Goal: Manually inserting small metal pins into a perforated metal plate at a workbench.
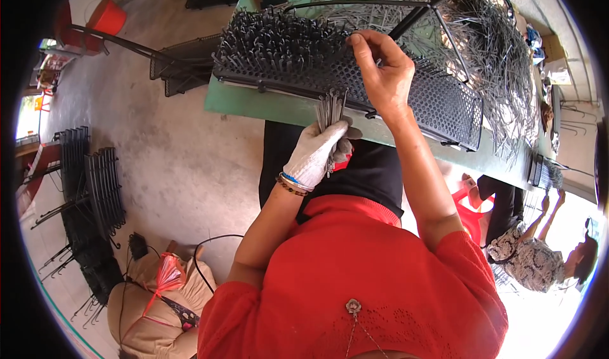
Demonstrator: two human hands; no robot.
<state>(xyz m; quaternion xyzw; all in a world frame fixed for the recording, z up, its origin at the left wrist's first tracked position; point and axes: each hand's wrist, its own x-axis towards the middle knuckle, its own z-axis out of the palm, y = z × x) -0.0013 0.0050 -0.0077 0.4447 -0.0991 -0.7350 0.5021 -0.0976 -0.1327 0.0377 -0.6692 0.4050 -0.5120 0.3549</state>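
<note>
My left hand, in a white knit glove, is closed round a bundle of thin metal hooks that points upward just off the table's front edge. Bare and pinched at thumb and forefinger, my right hand is over a black perforated metal rack; what the fingertips grip, if anything, is too small to make out. Many dark upright hooks fill the rack's left part, with their bent ends on top. Toward the right its holes show bare.
The rack lies on a green table. Loose metal rods are heaped behind and to the right. A black metal frame rises over the rack. At right a person works at the table's end. Black racks and a red bucket are at left.
</note>
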